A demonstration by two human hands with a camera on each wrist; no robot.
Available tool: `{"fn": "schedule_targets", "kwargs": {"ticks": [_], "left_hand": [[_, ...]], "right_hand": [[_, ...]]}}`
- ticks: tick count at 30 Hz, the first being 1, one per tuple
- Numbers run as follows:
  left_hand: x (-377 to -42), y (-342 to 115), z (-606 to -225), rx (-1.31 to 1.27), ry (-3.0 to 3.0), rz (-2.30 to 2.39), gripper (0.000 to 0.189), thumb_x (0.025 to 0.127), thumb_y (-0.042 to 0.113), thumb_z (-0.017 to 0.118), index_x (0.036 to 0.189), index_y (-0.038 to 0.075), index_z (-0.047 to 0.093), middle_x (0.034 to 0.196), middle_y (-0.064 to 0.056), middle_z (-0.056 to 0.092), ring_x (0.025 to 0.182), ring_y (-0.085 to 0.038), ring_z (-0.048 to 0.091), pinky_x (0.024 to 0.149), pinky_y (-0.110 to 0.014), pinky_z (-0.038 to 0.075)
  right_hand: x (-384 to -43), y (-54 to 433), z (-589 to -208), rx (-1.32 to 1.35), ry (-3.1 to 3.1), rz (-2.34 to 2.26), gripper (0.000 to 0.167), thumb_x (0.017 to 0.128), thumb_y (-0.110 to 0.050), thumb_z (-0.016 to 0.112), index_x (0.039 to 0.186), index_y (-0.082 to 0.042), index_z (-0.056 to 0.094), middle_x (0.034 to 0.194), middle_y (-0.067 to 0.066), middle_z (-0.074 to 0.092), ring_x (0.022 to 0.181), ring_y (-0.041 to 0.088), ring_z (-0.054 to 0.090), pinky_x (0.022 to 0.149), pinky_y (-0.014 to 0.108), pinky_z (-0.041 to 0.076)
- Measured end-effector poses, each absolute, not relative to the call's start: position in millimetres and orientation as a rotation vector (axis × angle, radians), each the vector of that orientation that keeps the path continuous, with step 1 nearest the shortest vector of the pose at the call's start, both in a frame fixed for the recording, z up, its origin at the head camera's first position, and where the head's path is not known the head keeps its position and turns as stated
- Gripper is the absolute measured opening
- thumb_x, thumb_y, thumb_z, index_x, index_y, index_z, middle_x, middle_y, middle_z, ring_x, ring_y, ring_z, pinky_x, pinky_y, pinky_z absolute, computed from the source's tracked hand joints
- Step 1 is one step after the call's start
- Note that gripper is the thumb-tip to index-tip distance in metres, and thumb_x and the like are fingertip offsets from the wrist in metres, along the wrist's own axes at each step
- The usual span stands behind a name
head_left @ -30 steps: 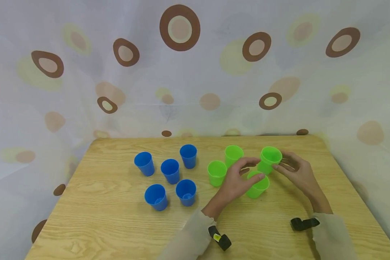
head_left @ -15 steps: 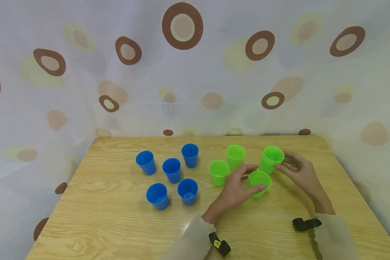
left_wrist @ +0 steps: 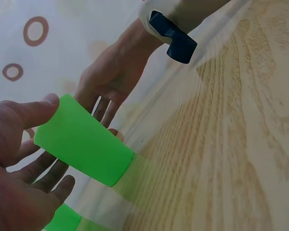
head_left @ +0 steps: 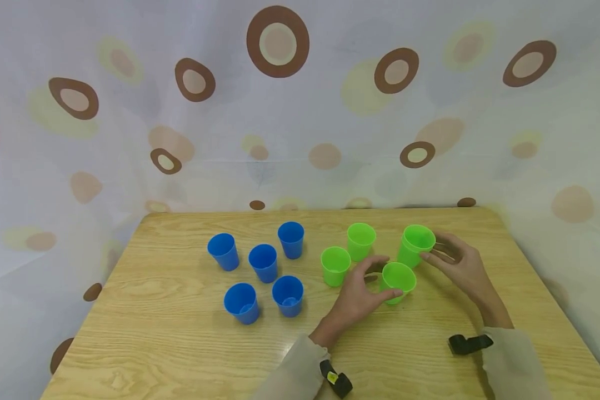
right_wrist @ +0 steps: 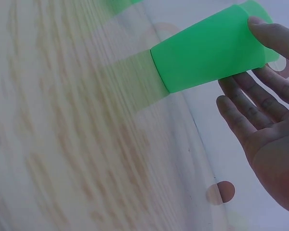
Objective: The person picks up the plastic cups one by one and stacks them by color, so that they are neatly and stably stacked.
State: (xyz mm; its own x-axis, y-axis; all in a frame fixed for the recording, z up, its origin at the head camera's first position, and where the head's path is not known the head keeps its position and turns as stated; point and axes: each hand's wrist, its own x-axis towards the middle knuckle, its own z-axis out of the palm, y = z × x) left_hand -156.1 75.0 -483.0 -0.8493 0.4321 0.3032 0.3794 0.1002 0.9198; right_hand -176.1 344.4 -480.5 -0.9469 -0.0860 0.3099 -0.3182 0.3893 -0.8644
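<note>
My left hand point(head_left: 356, 294) curves round a lone green cup point(head_left: 398, 284) at the front of the green group. Its thumb lies at the rim in the left wrist view and its fingers pass behind the cup point(left_wrist: 86, 144). My right hand point(head_left: 457, 266) holds a stack of green cups point(head_left: 414, 250), with the thumb on the near side and the fingers behind. A second rim shows just below the top one, so one cup sits inside another. In the right wrist view the stack point(right_wrist: 209, 50) stands upright on the table.
Two more green cups, one in front point(head_left: 335, 268) and one behind point(head_left: 361, 242), stand left of my left hand. Several blue cups point(head_left: 263, 264) stand apart on the left half of the wooden table point(head_left: 180, 355). A patterned curtain point(head_left: 300, 122) hangs behind.
My left hand has come down from beside the stack to the front green cup, with its thumb lower and its fingers drawn left. My right hand stays on the stack.
</note>
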Motion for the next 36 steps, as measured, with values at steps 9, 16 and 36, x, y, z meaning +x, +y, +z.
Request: {"fn": "schedule_targets", "kwargs": {"ticks": [9,16,36], "left_hand": [[-156.0,75.3,-487.2,0.831,2.291,1.922,0.059,0.084,0.012,0.087,0.135,0.004,0.058,0.131,-0.006,0.065,0.122,-0.011,0.060,0.103,-0.036,0.052],[-153.7,77.0,-490.5,0.856,2.275,1.925,0.057,0.086,0.010,0.084,0.136,0.005,0.056,0.131,-0.007,0.064,0.124,-0.014,0.060,0.102,-0.033,0.052],[-154.0,76.2,-486.5,0.885,2.234,1.935,0.057,0.090,0.008,0.081,0.139,0.003,0.053,0.134,-0.010,0.062,0.126,-0.015,0.059,0.101,-0.032,0.053]], "right_hand": [[-176.3,344.6,-481.3,0.358,-2.430,1.579,0.052,0.095,-0.001,0.072,0.143,-0.001,0.054,0.138,0.024,0.058,0.120,0.006,0.060,0.097,0.019,0.050],[-175.7,345.2,-482.3,0.349,-2.434,1.592,0.053,0.095,-0.002,0.072,0.145,-0.002,0.054,0.140,0.022,0.057,0.120,0.006,0.060,0.096,0.016,0.049],[-175.2,346.0,-481.3,0.372,-2.437,1.606,0.051,0.096,-0.001,0.071,0.145,-0.002,0.054,0.139,0.018,0.058,0.121,0.009,0.060,0.097,0.017,0.049]]}}
